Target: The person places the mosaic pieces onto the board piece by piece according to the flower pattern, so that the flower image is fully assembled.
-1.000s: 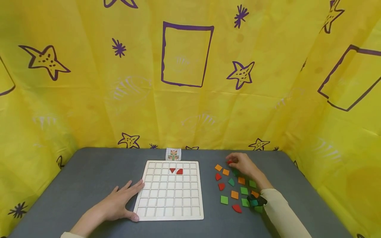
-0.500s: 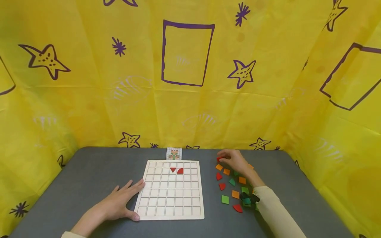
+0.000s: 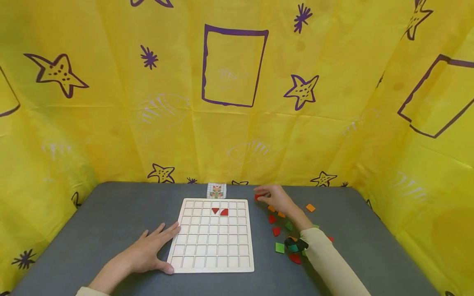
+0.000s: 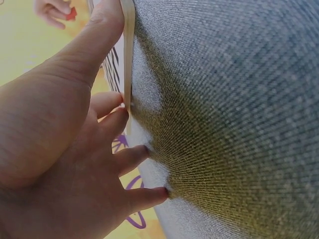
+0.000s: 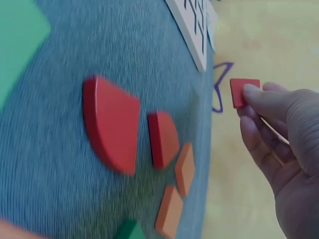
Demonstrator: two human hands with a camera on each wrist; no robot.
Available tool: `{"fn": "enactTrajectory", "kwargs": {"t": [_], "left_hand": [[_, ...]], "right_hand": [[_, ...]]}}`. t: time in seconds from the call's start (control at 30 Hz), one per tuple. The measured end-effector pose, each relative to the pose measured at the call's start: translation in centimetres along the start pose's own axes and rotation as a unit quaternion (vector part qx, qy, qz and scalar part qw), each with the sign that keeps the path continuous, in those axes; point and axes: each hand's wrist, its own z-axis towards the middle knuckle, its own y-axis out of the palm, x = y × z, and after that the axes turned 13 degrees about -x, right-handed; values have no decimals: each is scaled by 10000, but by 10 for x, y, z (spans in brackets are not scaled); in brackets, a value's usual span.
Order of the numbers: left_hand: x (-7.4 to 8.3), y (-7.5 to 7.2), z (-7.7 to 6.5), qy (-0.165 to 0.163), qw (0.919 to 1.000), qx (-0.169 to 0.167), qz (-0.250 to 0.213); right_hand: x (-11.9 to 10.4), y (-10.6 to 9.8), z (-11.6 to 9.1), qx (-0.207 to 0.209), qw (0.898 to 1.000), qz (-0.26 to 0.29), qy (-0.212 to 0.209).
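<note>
A white square board point(image 3: 211, 238) with a grid of recessed cells lies on the grey table. In its second row sit a red triangle point(image 3: 215, 211) and a red quarter-circle tile point(image 3: 224, 212). My left hand point(image 3: 148, 250) rests at the board's left edge, fingers spread, fingertips and thumb touching its side. To the right of the board's far corner, my right hand point(image 3: 275, 198) pinches a red tile point(image 5: 239, 93) between thumb and fingers, raised above the table. Under that wrist lie loose tiles, among them a red quarter-circle point(image 5: 114, 127) and a green square point(image 3: 279, 248).
A small printed pattern card point(image 3: 216, 190) lies just behind the board. An orange tile point(image 3: 310, 207) sits apart at the right. Several tiles are partly hidden by the right forearm. A yellow curtain point(image 3: 237, 135) with purple drawings hangs behind the table.
My right hand has moved left, carrying the red tile from the far side of the loose tiles toward the board. The left hand and board have stayed in place.
</note>
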Motion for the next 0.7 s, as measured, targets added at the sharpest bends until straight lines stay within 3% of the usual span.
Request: {"fn": "enactTrajectory", "kwargs": {"t": [0.47,0.7], "left_hand": [[0,0,-3,294,9995,134,17],[0,0,-4,229,9997,104,-37]], "right_hand": [[-9,19,19,121,9995,184,-223],[-19,31,29,30,9992,332,-220]]}}
